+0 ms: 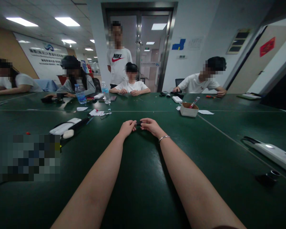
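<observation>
From where I stood, the two hands met out in front over the green table [143,184], both forearms stretched long. The left hand [127,128] and the right hand [152,126] had a small dark object [138,123] pinched between them, fingertips on either end, so little of it showing that I couldn't tell what it was. It sat midway between the hands, low over the tabletop, though whether it touched the surface I couldn't make out. To my eye, handling it well called for a light, even pinch from both sides, thumbs opposed to fingers, with neither end pulled or twisted harder than the other. A thing that small looked easy to drop or to hide behind one's own fingers; bringing it nearer the body would have given a better view and steadier elbows. The bracelet [164,139] on the right wrist hung well back from the work, and the pale box [188,112] stood beyond, out of the way.
</observation>
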The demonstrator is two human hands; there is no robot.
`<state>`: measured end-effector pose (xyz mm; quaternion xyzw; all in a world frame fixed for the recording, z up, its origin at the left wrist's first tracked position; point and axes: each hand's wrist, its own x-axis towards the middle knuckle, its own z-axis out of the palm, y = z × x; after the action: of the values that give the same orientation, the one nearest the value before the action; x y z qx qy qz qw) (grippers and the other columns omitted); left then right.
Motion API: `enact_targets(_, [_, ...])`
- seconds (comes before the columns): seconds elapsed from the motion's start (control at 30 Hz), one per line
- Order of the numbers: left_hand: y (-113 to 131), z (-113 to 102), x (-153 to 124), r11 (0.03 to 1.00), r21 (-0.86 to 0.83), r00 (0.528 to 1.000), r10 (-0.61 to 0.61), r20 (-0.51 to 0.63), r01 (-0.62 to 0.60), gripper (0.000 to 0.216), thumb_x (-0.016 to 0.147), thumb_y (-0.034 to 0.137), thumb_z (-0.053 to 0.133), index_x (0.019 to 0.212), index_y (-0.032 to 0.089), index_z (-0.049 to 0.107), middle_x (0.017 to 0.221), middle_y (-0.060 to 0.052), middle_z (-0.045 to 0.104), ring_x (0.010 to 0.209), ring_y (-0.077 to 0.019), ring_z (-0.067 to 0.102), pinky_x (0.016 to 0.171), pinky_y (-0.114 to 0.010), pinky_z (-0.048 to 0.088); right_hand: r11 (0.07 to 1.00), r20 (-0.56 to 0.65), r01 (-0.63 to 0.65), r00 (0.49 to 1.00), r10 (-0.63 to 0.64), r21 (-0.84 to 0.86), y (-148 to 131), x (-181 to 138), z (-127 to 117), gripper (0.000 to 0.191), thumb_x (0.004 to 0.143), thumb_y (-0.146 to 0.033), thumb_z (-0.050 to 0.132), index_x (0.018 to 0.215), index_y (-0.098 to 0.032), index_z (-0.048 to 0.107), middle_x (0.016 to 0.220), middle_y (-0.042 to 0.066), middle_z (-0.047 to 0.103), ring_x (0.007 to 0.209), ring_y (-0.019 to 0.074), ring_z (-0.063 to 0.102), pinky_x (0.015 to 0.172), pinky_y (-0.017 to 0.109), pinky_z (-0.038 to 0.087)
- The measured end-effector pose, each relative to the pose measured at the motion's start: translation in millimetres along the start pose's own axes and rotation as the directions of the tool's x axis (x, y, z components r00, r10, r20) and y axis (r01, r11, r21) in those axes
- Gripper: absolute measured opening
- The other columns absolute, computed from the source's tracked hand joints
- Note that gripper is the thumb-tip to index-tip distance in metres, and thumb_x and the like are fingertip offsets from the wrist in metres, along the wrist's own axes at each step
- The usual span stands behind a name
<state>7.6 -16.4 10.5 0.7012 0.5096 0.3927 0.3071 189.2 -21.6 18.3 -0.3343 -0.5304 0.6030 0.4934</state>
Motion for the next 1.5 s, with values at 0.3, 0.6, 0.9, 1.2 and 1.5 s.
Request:
enact_targets(0.3, [10, -5, -7, 0.976, 0.212, 0.996, -0.038, -0.079, 0.054, 0.052, 0.086, 0.054, 0.033, 0.059, 0.019, 0.06, 0.05, -0.001, 0.059, 0.05, -0.0155, 0.053, 0.051, -0.026, 0.033, 0.996, 0.012, 0.053, 0.999, -0.053, -0.074, 1, 0, 3, 0.029, 0.066, -0.004, 0.071, 0.092, -0.015, 0.065, 0.088, 0.003, 0.065, 0.063, 0.0095, 0.063, 0.059, 0.02, 0.056])
enact_targets(0.6, [6, -2, -5, 0.983, 0.178, 0.994, -0.018, -0.109, 0.038, 0.05, 0.087, 0.055, 0.032, 0.064, 0.019, 0.059, 0.055, -0.001, 0.06, 0.053, -0.0158, 0.054, 0.054, -0.026, 0.035, 0.998, -0.008, 0.037, 0.999, -0.037, -0.056, 1, 1, 5, 0.023, 0.07, -0.01, 0.072, 0.091, -0.014, 0.065, 0.074, 0.002, 0.065, 0.057, 0.0093, 0.062, 0.055, 0.019, 0.055])
enact_targets(0.9, [-4, 7, 3, 0.99, -0.052, 0.985, 0.125, -0.115, -0.132, 0.014, 0.079, 0.031, 0.055, 0.087, 0.02, 0.059, 0.086, -0.002, 0.063, 0.081, -0.0149, 0.058, 0.075, -0.026, 0.043, 0.999, -0.121, -0.031, 0.992, 0.029, -0.013, 2, 4, 3, 0.012, 0.076, -0.009, 0.069, 0.087, -0.013, 0.065, 0.072, 0.003, 0.066, 0.053, 0.009, 0.062, 0.051, 0.017, 0.055])
enact_targets(1.2, [-8, 9, 7, 0.985, -0.156, 0.993, 0.062, -0.098, -0.077, 0.018, 0.08, 0.029, 0.052, 0.094, 0.019, 0.056, 0.079, -0.002, 0.062, 0.075, -0.0142, 0.058, 0.072, -0.026, 0.044, 0.999, -0.12, -0.047, 0.992, 0.046, -0.008, 0, 2, 4, 0.009, 0.077, -0.01, 0.068, 0.086, -0.012, 0.065, 0.071, 0.003, 0.065, 0.052, 0.0086, 0.062, 0.051, 0.017, 0.054])
enact_targets(1.5, [-7, 9, 5, 0.982, -0.181, 0.994, 0.035, -0.102, -0.053, 0.019, 0.081, 0.033, 0.051, 0.091, 0.019, 0.057, 0.071, 0.0, 0.058, 0.064, -0.0124, 0.053, 0.062, -0.024, 0.041, 0.999, -0.116, -0.051, 0.992, 0.049, -0.008, 0, 2, 5, 0.009, 0.08, -0.007, 0.064, 0.089, -0.01, 0.064, 0.068, 0.003, 0.065, 0.051, 0.0083, 0.061, 0.051, 0.016, 0.054])
